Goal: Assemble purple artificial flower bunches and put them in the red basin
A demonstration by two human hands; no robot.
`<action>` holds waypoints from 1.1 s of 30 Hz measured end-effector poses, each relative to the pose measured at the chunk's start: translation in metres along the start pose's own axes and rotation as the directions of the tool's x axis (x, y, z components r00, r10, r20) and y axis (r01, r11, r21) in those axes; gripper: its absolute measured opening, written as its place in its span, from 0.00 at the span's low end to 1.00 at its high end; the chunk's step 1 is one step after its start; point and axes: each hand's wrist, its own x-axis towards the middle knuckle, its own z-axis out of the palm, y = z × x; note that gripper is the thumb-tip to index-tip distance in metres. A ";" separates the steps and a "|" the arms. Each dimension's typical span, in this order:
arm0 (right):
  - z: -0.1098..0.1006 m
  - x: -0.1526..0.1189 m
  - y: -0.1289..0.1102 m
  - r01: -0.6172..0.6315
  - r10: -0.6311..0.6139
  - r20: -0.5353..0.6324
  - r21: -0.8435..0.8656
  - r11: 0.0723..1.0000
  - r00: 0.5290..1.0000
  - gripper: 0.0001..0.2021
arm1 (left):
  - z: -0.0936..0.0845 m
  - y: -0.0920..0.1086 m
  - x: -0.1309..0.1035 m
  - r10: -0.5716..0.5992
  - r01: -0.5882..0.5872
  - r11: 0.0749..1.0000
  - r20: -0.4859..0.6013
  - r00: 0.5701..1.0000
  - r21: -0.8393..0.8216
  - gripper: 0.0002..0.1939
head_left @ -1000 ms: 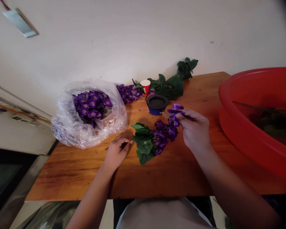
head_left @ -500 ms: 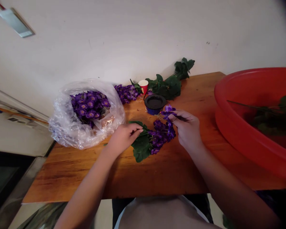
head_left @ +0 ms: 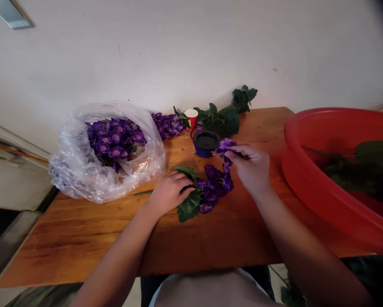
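A flower stem with green leaves (head_left: 189,205) and a cluster of purple blooms (head_left: 213,185) lies on the wooden table. My left hand (head_left: 170,191) is closed around the stem beside the leaves, its thumb and fingers bent over it. At the upper right of the cluster, my right hand (head_left: 252,164) pinches purple petals (head_left: 225,147) between thumb and fingers. Those petals are close to a small dark blue pot with a black top (head_left: 206,143), where a tiny red light shows at the right side.
A clear plastic bag (head_left: 105,185) full of purple flowers stands at the left. Behind the pot are a red and white paper cup (head_left: 191,118), more purple flowers (head_left: 167,125) and leafy stems (head_left: 225,119). A large red basin (head_left: 322,200) holding greenery stands at the right.
The view has shifted slightly. My left hand has settled lower over the stem, its fingers wrapped further round. My right hand's petals are now closer beside the pot.
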 end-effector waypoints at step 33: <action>0.044 0.107 0.003 0.082 0.233 0.379 -0.656 0.751 0.896 0.05 | 0.030 -0.010 -0.005 -0.129 0.108 0.978 -0.110 0.986 -0.178 0.09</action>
